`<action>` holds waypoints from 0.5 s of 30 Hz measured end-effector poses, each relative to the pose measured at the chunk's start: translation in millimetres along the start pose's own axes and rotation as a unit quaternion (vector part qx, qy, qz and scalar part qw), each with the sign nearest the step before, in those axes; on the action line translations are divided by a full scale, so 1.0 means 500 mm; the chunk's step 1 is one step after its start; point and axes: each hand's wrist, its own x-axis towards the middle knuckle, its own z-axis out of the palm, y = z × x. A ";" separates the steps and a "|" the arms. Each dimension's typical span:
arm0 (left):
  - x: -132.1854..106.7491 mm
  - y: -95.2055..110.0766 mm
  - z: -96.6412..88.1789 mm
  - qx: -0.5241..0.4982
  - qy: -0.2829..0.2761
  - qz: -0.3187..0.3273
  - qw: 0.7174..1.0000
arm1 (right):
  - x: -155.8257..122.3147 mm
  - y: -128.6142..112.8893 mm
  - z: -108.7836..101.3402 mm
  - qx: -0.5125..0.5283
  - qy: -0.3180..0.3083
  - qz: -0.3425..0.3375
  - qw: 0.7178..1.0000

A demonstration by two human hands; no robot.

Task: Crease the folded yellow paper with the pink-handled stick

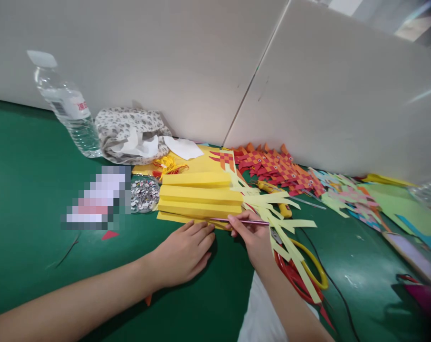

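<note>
A sheet of yellow paper [199, 194], creased into several lengthwise pleats, lies on the green tabletop in front of me. My left hand [186, 251] rests palm down at its lower edge, fingers stretched out and lying on the paper. In my right hand [253, 237] is a slim purple pencil [249, 222], pinched between thumb and fingers. The pencil lies along the paper's lowest pleat, its tip pointing left. Pale yellow paper strips [282, 223] fan out beyond the right end of the sheet, partly behind my right hand.
Left of the paper are a bag of googly eyes [143, 194], a blurred-out phone [97, 197] and a water bottle [67, 107]. Woven red-orange paper fish [272, 166] pile up by the grey partition [186, 61]. Red-handled scissors [290, 273] and a black cable [338, 289] lie at right.
</note>
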 end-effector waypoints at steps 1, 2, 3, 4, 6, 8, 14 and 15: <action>0.000 0.000 0.000 0.000 0.000 0.000 1.000 | 0.000 0.000 0.000 -0.002 0.000 0.000 1.000; 0.000 0.000 0.000 0.000 0.000 0.001 1.000 | 0.000 0.000 -0.001 -0.003 -0.002 0.000 1.000; 0.000 0.001 0.001 0.001 0.000 0.001 1.000 | 0.000 0.001 -0.001 -0.004 -0.003 0.000 1.000; 0.000 0.001 0.001 0.001 0.001 0.001 1.000 | 0.000 0.001 -0.002 -0.005 -0.004 0.000 1.000; 0.000 0.001 0.001 0.002 0.000 0.001 1.000 | 0.001 0.003 -0.003 -0.004 -0.005 -0.002 1.000; -0.001 0.001 0.002 0.003 -0.001 0.000 1.000 | 0.001 0.005 -0.005 0.001 -0.007 -0.005 1.000; -0.002 0.001 0.001 0.007 -0.002 0.000 1.000 | 0.005 0.016 -0.012 0.021 0.001 -0.003 1.000; -0.001 0.001 0.000 0.009 -0.002 0.000 1.000 | 0.005 0.018 -0.013 0.026 0.002 -0.002 1.000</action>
